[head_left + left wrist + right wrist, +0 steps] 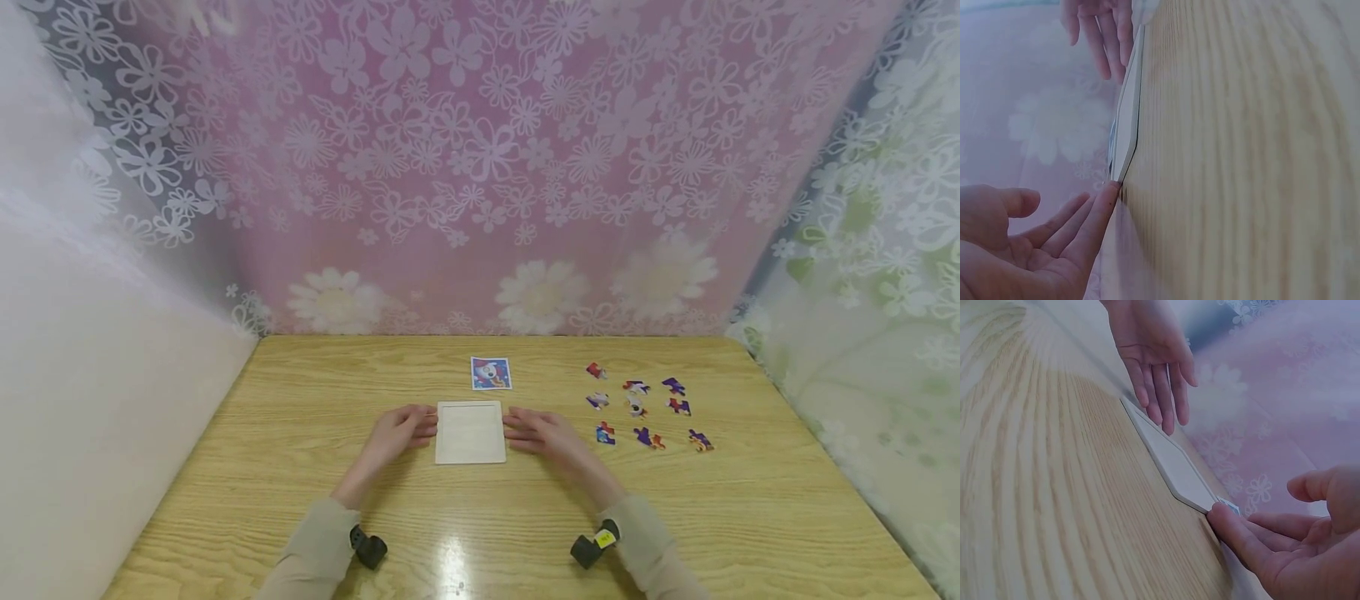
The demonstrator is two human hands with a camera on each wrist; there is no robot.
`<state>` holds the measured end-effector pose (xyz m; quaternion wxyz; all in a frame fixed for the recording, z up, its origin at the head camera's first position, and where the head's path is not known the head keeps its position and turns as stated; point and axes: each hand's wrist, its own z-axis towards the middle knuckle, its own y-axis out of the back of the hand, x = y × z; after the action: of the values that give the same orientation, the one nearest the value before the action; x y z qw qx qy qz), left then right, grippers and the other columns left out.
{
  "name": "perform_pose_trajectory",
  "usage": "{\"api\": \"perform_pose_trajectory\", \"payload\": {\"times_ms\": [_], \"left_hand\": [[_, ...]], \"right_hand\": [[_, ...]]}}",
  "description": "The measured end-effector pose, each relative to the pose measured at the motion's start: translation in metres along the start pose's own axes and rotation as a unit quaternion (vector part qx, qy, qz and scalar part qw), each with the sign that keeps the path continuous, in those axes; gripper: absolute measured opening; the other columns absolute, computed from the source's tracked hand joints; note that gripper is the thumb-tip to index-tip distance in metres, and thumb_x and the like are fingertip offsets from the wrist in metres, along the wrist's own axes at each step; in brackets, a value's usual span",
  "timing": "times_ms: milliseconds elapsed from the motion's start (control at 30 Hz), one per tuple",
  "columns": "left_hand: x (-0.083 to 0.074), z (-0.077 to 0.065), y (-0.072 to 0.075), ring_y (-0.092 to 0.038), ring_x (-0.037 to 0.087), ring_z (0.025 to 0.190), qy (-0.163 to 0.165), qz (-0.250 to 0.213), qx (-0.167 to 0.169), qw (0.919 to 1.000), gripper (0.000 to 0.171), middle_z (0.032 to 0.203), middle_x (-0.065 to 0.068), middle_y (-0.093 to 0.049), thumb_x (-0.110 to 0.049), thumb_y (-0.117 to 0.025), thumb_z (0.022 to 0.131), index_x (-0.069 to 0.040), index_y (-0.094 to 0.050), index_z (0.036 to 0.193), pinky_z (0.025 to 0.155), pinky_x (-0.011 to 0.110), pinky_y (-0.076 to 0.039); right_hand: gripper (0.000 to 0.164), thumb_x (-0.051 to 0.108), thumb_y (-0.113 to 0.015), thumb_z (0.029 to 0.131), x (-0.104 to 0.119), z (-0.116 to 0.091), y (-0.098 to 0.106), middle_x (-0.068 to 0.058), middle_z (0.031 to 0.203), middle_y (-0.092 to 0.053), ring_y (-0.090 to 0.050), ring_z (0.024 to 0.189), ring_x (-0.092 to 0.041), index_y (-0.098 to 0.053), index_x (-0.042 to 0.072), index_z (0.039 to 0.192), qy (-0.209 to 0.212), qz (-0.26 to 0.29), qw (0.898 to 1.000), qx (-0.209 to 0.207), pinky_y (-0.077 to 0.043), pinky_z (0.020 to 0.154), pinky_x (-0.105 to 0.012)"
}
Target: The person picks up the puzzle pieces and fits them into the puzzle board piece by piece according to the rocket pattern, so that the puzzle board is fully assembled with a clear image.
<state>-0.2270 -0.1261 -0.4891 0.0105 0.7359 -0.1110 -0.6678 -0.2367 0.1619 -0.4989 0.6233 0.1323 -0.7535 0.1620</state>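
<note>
A white square puzzle frame (471, 433) lies flat on the table in the head view, with a shallow recessed middle. My left hand (401, 433) is at its left edge, fingers extended, fingertips touching or nearly touching the side. On the opposite side my right hand (546, 435) has its straight fingers at the right edge. In the left wrist view the left hand (1054, 244) has its thumb apart from the fingers. The right wrist view shows the right hand (1297, 537) with a fingertip at the corner of the frame (1179, 469). Neither hand grips anything.
Behind the frame lies a small square picture card (491, 373) of a cartoon figure on blue. Several loose jigsaw pieces (636, 406) are spread to the right on the wooden table (337, 367). Floral curtains (480, 167) stand behind and at the sides.
</note>
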Motion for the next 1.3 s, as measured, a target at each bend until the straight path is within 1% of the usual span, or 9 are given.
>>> {"api": "perform_pose_trajectory", "payload": {"times_ms": [100,300,433,567,833,967,1067,1200,1300], "left_hand": [[-0.002,0.001,-0.005,-0.068,0.040,0.111,0.001,-0.003,0.004,1.0000,0.039,0.121,0.031,-0.067,-0.016,-0.046,0.109,0.015,-0.060,0.128,0.089,0.043,-0.059],[-0.003,0.002,-0.015,-0.068,0.039,0.112,0.000,-0.015,0.009,0.9998,0.038,0.124,0.030,-0.066,-0.015,-0.046,0.109,0.015,-0.061,0.127,0.091,0.043,-0.059],[-0.003,0.003,-0.020,-0.068,0.038,0.112,-0.005,-0.011,0.014,0.9998,0.037,0.123,0.030,-0.066,-0.014,-0.046,0.109,0.015,-0.061,0.126,0.091,0.043,-0.059],[-0.004,0.004,-0.024,-0.068,0.038,0.113,-0.002,-0.008,0.020,0.9998,0.037,0.123,0.030,-0.067,-0.015,-0.046,0.109,0.014,-0.061,0.127,0.091,0.042,-0.059],[-0.006,0.003,-0.029,-0.067,0.040,0.113,-0.010,-0.002,0.029,0.9995,0.040,0.122,0.030,-0.067,-0.018,-0.046,0.110,0.014,-0.061,0.128,0.092,0.045,-0.058],[-0.006,0.003,-0.030,-0.066,0.040,0.114,-0.011,-0.005,0.036,0.9993,0.040,0.124,0.030,-0.066,-0.019,-0.046,0.110,0.013,-0.060,0.129,0.093,0.046,-0.057],[-0.005,0.004,-0.031,-0.067,0.039,0.114,-0.007,-0.004,0.040,0.9992,0.040,0.125,0.029,-0.066,-0.019,-0.046,0.110,0.013,-0.060,0.130,0.093,0.044,-0.057],[-0.004,0.005,-0.032,-0.067,0.037,0.114,0.002,-0.004,0.039,0.9992,0.040,0.125,0.028,-0.066,-0.019,-0.045,0.110,0.012,-0.059,0.131,0.094,0.042,-0.057],[-0.004,0.006,-0.033,-0.067,0.037,0.114,-0.001,0.003,0.035,0.9994,0.040,0.125,0.028,-0.066,-0.019,-0.046,0.110,0.012,-0.059,0.131,0.093,0.042,-0.058]], "right_hand": [[0.051,0.019,-0.035,0.112,0.001,-0.003,0.005,-0.035,0.148,-0.043,-0.056,0.131,-0.038,-0.034,-0.019,0.147,-0.001,-0.006,1.000,-0.003,-0.053,0.101,-0.034],[0.052,0.019,-0.034,0.113,0.005,-0.010,0.011,-0.036,0.148,-0.042,-0.053,0.132,-0.042,-0.032,-0.021,0.147,0.005,-0.023,1.000,-0.002,-0.052,0.101,-0.036],[0.051,0.018,-0.033,0.113,0.007,-0.014,0.016,-0.035,0.148,-0.043,-0.053,0.132,-0.042,-0.032,-0.020,0.148,0.000,-0.025,1.000,-0.007,-0.053,0.101,-0.035],[0.051,0.018,-0.032,0.113,0.006,-0.017,0.021,-0.035,0.148,-0.043,-0.053,0.133,-0.041,-0.032,-0.019,0.148,-0.002,-0.025,1.000,-0.008,-0.053,0.101,-0.034],[0.051,0.016,-0.031,0.113,0.006,-0.022,0.027,-0.037,0.149,-0.039,-0.048,0.135,-0.045,-0.029,-0.021,0.148,0.006,-0.025,1.000,0.004,-0.052,0.102,-0.034],[0.051,0.015,-0.031,0.113,0.005,-0.024,0.029,-0.038,0.149,-0.039,-0.048,0.135,-0.046,-0.029,-0.021,0.148,0.008,-0.025,1.000,0.004,-0.053,0.101,-0.033],[0.051,0.016,-0.031,0.113,0.005,-0.025,0.031,-0.037,0.149,-0.039,-0.048,0.135,-0.045,-0.028,-0.021,0.149,0.009,-0.026,1.000,0.006,-0.052,0.102,-0.035],[0.055,0.022,-0.033,0.113,0.005,-0.026,0.033,-0.036,0.150,-0.039,-0.052,0.134,-0.042,-0.028,-0.020,0.149,0.009,-0.035,0.999,0.007,-0.051,0.103,-0.036],[0.058,0.025,-0.036,0.113,0.005,-0.027,0.034,-0.035,0.151,-0.039,-0.055,0.131,-0.038,-0.028,-0.018,0.150,0.012,-0.041,0.999,0.003,-0.052,0.103,-0.036]]}}
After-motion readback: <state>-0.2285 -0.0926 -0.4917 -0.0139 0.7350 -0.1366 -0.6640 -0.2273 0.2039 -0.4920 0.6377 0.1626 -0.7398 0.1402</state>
